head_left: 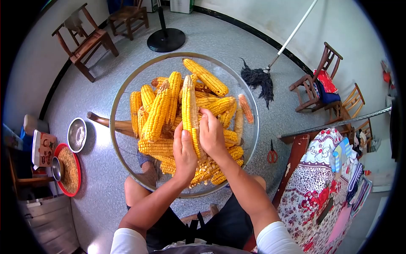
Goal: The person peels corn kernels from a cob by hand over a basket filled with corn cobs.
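Note:
A partly shelled corn cob [189,99] stands nearly upright between my two hands, with bare pale patches along its right side and tip. My left hand [185,151] wraps its lower left side, thumb pointing up. From the right, my right hand [212,134] grips the same cob, its fingers against the stripped strip. Below and around them, several yellow corn cobs [158,112] lie heaped in a round mesh sieve [113,114]. Loose kernels [205,172] are scattered near the front of the heap. A reddish bare cob [245,108] and a pale one [239,126] rest at the right.
A red basin [75,188] of grain and a metal bowl [77,134] sit on the floor at left. Right of the sieve are scissors [272,153], a mop [260,80] and a cloth-covered table [311,199]. Wooden chairs [86,44] stand by the walls.

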The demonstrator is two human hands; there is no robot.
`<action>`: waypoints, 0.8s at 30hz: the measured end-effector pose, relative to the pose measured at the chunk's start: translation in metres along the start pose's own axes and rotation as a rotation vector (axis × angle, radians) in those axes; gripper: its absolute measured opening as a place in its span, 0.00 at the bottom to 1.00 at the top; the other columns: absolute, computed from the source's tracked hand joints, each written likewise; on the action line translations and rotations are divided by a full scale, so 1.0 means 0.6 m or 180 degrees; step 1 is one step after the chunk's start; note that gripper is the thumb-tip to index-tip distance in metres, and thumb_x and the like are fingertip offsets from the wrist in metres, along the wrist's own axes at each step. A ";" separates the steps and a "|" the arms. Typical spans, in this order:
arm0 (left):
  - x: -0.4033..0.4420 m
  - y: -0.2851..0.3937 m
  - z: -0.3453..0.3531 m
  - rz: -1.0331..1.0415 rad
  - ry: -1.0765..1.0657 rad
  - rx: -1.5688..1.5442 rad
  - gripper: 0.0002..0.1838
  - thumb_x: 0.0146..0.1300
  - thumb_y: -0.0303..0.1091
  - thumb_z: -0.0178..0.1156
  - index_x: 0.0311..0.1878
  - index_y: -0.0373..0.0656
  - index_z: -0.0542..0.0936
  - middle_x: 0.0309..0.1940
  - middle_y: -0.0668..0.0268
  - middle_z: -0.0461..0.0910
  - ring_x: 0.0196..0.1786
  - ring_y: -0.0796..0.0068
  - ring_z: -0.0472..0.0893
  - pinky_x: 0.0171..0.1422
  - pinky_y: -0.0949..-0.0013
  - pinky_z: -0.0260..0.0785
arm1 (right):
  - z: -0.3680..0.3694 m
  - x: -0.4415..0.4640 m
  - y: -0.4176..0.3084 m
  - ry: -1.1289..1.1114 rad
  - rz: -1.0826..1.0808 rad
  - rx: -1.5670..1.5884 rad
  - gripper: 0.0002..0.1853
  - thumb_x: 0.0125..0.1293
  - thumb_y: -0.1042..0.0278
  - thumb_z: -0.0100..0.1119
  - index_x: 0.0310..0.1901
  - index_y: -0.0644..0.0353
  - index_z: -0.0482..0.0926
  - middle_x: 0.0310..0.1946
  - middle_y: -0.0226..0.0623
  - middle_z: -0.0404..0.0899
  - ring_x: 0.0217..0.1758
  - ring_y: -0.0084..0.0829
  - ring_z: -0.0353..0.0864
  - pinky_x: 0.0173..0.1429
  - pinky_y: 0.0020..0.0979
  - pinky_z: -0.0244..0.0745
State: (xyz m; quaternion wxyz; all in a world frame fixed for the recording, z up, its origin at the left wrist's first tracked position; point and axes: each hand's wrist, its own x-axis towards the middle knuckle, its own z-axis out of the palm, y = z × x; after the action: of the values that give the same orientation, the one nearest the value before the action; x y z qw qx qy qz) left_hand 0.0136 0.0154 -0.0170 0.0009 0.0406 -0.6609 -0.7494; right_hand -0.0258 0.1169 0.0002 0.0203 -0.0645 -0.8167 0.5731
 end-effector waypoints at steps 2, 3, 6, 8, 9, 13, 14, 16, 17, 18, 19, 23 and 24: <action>0.002 0.007 -0.002 -0.0097 0.0034 -0.0032 0.25 0.83 0.43 0.36 0.71 0.34 0.64 0.60 0.55 0.73 0.61 0.72 0.74 0.66 0.69 0.66 | 0.005 0.003 0.005 0.0037 -0.0027 0.0120 0.23 0.81 0.59 0.40 0.60 0.73 0.75 0.48 0.54 0.83 0.49 0.40 0.84 0.53 0.38 0.76; 0.003 0.009 -0.003 -0.0199 0.0060 -0.0063 0.25 0.82 0.43 0.36 0.72 0.34 0.63 0.61 0.55 0.73 0.61 0.72 0.74 0.66 0.68 0.66 | 0.006 0.004 0.009 -0.0008 -0.0086 0.0300 0.24 0.81 0.59 0.40 0.61 0.73 0.74 0.49 0.52 0.83 0.51 0.40 0.84 0.55 0.37 0.76; 0.010 0.004 -0.003 -0.0357 0.0122 -0.0569 0.25 0.82 0.42 0.36 0.73 0.35 0.61 0.62 0.55 0.73 0.61 0.71 0.74 0.66 0.67 0.67 | 0.010 -0.002 0.006 -0.0047 -0.0238 0.0487 0.26 0.81 0.56 0.42 0.64 0.72 0.71 0.52 0.55 0.82 0.53 0.43 0.83 0.57 0.38 0.76; 0.013 -0.001 -0.006 -0.0302 0.0129 -0.0475 0.26 0.82 0.42 0.36 0.73 0.35 0.61 0.62 0.55 0.73 0.61 0.70 0.74 0.66 0.67 0.67 | 0.015 -0.009 0.002 -0.0044 -0.0335 0.0505 0.27 0.80 0.54 0.43 0.66 0.72 0.69 0.53 0.59 0.80 0.55 0.46 0.83 0.56 0.39 0.77; 0.014 -0.001 -0.007 -0.0247 0.0127 -0.0381 0.26 0.83 0.42 0.36 0.73 0.35 0.60 0.62 0.54 0.73 0.61 0.70 0.75 0.67 0.67 0.68 | 0.017 -0.014 0.002 -0.0234 -0.0164 0.0569 0.29 0.80 0.52 0.44 0.68 0.71 0.67 0.56 0.60 0.79 0.57 0.46 0.82 0.58 0.40 0.76; 0.009 0.007 0.000 -0.0125 0.0131 -0.0364 0.26 0.83 0.44 0.36 0.73 0.34 0.60 0.61 0.54 0.73 0.61 0.70 0.75 0.66 0.67 0.68 | 0.021 -0.016 0.004 -0.0227 -0.0453 0.0227 0.34 0.78 0.49 0.47 0.71 0.72 0.63 0.56 0.64 0.78 0.57 0.49 0.82 0.58 0.42 0.76; 0.009 0.000 -0.001 -0.0067 0.0113 -0.0320 0.26 0.83 0.44 0.36 0.73 0.34 0.60 0.61 0.55 0.73 0.61 0.70 0.75 0.66 0.67 0.69 | 0.017 -0.018 0.000 -0.0223 -0.0449 0.0227 0.34 0.78 0.49 0.47 0.71 0.72 0.63 0.56 0.64 0.78 0.57 0.49 0.82 0.58 0.42 0.76; 0.010 -0.003 0.000 -0.0005 0.0092 -0.0273 0.27 0.83 0.45 0.36 0.73 0.34 0.60 0.61 0.55 0.73 0.61 0.70 0.76 0.66 0.67 0.69 | 0.007 -0.022 -0.026 -0.0510 -0.0004 0.0118 0.32 0.78 0.52 0.47 0.70 0.74 0.62 0.51 0.65 0.80 0.52 0.53 0.84 0.54 0.44 0.78; 0.010 -0.002 0.000 -0.0019 0.0110 -0.0266 0.26 0.83 0.45 0.36 0.73 0.34 0.61 0.60 0.55 0.74 0.60 0.71 0.76 0.65 0.68 0.69 | 0.008 -0.022 -0.027 -0.0507 -0.0005 0.0122 0.32 0.78 0.52 0.47 0.70 0.74 0.62 0.51 0.65 0.80 0.52 0.53 0.84 0.54 0.44 0.78; 0.010 -0.002 0.001 -0.0033 0.0128 -0.0260 0.26 0.83 0.45 0.37 0.72 0.33 0.61 0.60 0.55 0.74 0.60 0.71 0.76 0.65 0.68 0.70 | 0.008 -0.023 -0.027 -0.0444 -0.0107 0.0065 0.31 0.78 0.54 0.46 0.70 0.75 0.62 0.49 0.65 0.81 0.49 0.55 0.85 0.52 0.45 0.78; 0.011 -0.002 0.001 -0.0031 0.0125 -0.0258 0.26 0.83 0.45 0.37 0.72 0.33 0.61 0.60 0.55 0.74 0.60 0.71 0.76 0.65 0.68 0.70 | 0.009 -0.024 -0.027 -0.0380 -0.0209 0.0009 0.30 0.78 0.56 0.46 0.70 0.75 0.62 0.47 0.65 0.81 0.47 0.56 0.85 0.50 0.45 0.79; 0.011 -0.017 -0.001 0.0103 0.0189 -0.0062 0.26 0.83 0.44 0.37 0.71 0.33 0.63 0.58 0.56 0.75 0.58 0.72 0.76 0.64 0.68 0.70 | 0.013 -0.020 -0.004 -0.0087 -0.0574 -0.0268 0.25 0.78 0.63 0.44 0.68 0.74 0.66 0.42 0.64 0.82 0.42 0.56 0.85 0.44 0.46 0.79; 0.011 -0.019 -0.003 0.0101 0.0215 0.0021 0.26 0.83 0.44 0.37 0.71 0.34 0.63 0.58 0.56 0.75 0.58 0.72 0.76 0.63 0.68 0.70 | 0.008 -0.014 -0.001 -0.0022 -0.0458 -0.0263 0.24 0.78 0.65 0.43 0.67 0.74 0.68 0.39 0.61 0.83 0.39 0.48 0.86 0.42 0.41 0.78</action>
State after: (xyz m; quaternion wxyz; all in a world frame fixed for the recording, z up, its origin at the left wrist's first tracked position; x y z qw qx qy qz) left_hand 0.0076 0.0148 -0.0291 0.0350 0.0554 -0.6635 -0.7453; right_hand -0.0182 0.1110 -0.0005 0.0560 -0.0044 -0.8422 0.5363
